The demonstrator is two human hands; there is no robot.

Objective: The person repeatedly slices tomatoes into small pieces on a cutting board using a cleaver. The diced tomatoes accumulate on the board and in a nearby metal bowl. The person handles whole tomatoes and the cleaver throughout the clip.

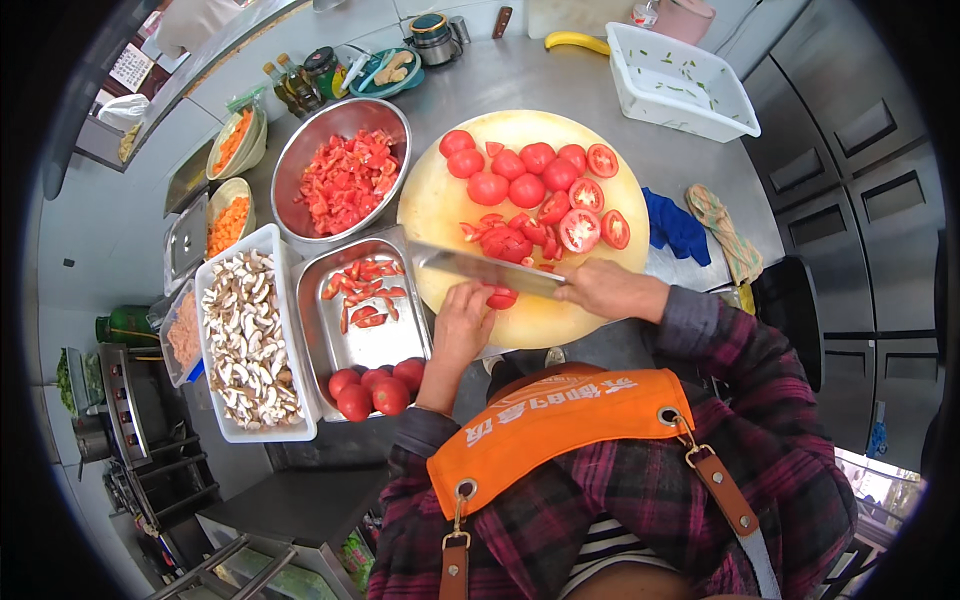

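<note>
My right hand [606, 289] grips the handle of a cleaver [490, 268], whose wide blade points left across the round yellowish cutting board [610, 130]. Close to the blade's lower edge, the fingers of my left hand [463, 325] are curled onto a piece of tomato [503, 298] at the board's near edge. Just beyond the blade lie sliced tomato wedges [505, 242]. Farther back on the board sit several halved tomatoes [527, 190], some with the cut face up [580, 230]. Whether the blade touches the held piece I cannot tell.
Left of the board stand a metal tray [350, 345] with tomato wedges and whole tomatoes, a steel bowl [400, 130] of chopped tomato, and a white bin [308, 405] of sliced mushrooms. A blue cloth [680, 228] lies right; a white tub [690, 118] stands at the back.
</note>
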